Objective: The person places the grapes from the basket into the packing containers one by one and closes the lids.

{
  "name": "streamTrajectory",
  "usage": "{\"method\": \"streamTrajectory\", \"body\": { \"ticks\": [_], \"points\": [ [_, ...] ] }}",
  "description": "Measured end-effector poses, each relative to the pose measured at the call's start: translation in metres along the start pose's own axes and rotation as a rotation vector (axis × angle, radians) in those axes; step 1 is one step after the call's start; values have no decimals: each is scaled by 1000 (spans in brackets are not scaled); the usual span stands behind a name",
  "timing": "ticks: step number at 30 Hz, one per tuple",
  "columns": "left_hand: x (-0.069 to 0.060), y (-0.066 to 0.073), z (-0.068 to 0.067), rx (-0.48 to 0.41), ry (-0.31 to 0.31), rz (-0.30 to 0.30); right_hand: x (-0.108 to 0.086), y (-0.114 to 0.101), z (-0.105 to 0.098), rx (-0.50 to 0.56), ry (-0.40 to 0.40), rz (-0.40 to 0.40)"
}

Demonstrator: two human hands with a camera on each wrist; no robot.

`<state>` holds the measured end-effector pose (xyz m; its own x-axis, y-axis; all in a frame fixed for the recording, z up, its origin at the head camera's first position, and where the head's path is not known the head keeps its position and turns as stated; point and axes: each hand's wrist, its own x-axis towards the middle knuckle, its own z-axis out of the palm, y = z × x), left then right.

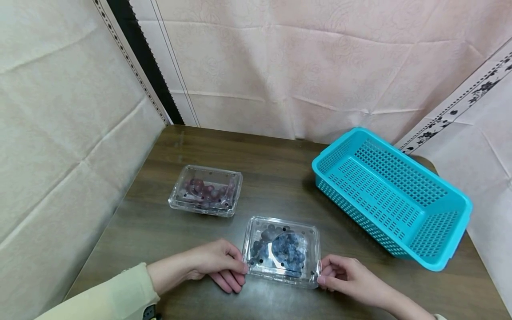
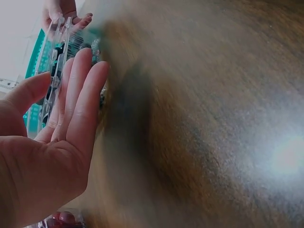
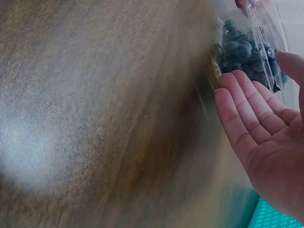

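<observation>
A clear plastic clamshell box (image 1: 256, 266) of blueberries (image 1: 289, 250) is between my two hands, its lid down. At its left edge my left hand (image 1: 220, 264) pinches the rim, thumb on top and fingers beneath. My right hand (image 1: 348, 279) grips the opposite edge likewise, near the front corner. In the left wrist view, the left thumb (image 2: 31, 92) and fingers lie on either side of the box rim. The right wrist view has the blueberries (image 3: 237, 50) showing through the box wall, just beyond the right fingertips.
Behind and to the left sits a second clear clamshell box (image 1: 230, 206) with red grapes (image 1: 206, 190). A turquoise perforated basket (image 1: 394, 200) stands on the brown wooden table (image 1: 272, 169) at the right. Light patterned cloth (image 1: 300, 66) hangs around the table.
</observation>
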<state>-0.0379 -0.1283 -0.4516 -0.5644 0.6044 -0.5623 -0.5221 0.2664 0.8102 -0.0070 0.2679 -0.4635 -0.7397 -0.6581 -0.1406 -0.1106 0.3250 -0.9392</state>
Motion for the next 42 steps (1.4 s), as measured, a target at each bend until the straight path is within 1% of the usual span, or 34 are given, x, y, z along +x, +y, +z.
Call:
{"method": "streamTrajectory", "body": {
  "ticks": [5, 10, 13, 18, 24, 29, 34, 42],
  "points": [
    [1, 1, 2, -4, -8, 5, -1, 1, 0, 59, -18, 30],
    [2, 1, 4, -12, 1, 13, 0, 2, 1, 177, -54, 94],
    [2, 1, 5, -12, 13, 19, 1, 3, 3, 237, -78, 115],
    [2, 1, 6, -4, 27, 16, 1, 4, 5, 279, -101, 109],
    [1, 3, 5, 6, 15, -4, 3, 6, 5, 303, -123, 94],
    [1, 4, 4, 15, 12, -7, 5, 7, 6, 340, -154, 100],
    [1, 5, 3, 20, 6, -10, 7, 9, 8, 419, -187, 99],
    [0, 7, 1, 50, 9, -16, 7, 11, 11, 581, -242, 143]
  ]
}}
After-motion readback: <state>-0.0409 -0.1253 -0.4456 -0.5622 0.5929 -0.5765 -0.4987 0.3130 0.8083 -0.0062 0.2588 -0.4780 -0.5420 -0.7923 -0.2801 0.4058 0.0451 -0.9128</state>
